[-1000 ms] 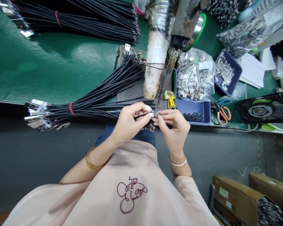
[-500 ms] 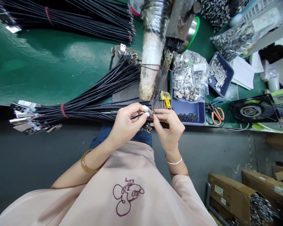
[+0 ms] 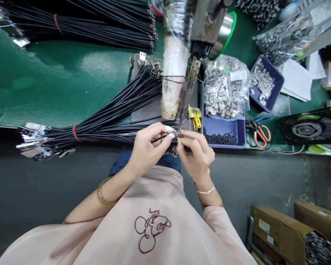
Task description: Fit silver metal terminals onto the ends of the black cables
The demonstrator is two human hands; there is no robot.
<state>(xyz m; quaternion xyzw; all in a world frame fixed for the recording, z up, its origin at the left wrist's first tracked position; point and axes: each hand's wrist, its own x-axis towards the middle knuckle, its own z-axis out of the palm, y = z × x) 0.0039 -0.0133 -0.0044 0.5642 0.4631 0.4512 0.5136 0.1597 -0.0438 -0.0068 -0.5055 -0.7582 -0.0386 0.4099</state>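
Observation:
My left hand pinches the end of a black cable between thumb and forefinger, with white covers on the fingertips. Close against it, my right hand has thumb and forefinger closed at the cable's tip. A small shiny metal piece shows between the two hands, too small to make out well. Just behind the fingertips, a metal soldering-iron-like rod slants down beside a white, stained tube. A bundle of black cables lies to the left, tied with a red band, with metal USB plugs at its ends.
At right stand a blue tray with a bag of metal shells and small black parts, and a smaller blue bin. Orange-handled scissors, yellow clips and a black fan lie near the edge. More cables fill the back left.
The view has shifted slightly, so the trays and fan appear farther right. Both hands stay together at the cable's tip, with only small finger movement on the right.

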